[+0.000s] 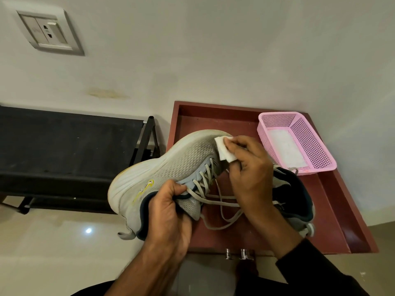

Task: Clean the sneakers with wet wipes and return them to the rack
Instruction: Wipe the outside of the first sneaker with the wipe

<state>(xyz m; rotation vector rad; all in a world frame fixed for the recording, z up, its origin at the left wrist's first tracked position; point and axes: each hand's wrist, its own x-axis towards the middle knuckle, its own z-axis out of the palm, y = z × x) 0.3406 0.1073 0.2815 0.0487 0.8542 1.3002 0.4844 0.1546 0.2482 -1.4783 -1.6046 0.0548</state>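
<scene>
left grip clutches the sneaker collar; right grip pinches a wet wipe against the toe, at its eleven o'clock, above the worktop.

The held sneaker is pale grey mesh with a white sole, yellow side marks, navy collar lining and grey laces; the wet wipe white; the tray dark red; the perforated basket pink; the rack black; the second sneaker grey and navy

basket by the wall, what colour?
Pink, perforated plastic basket; the head view shows it.
</scene>
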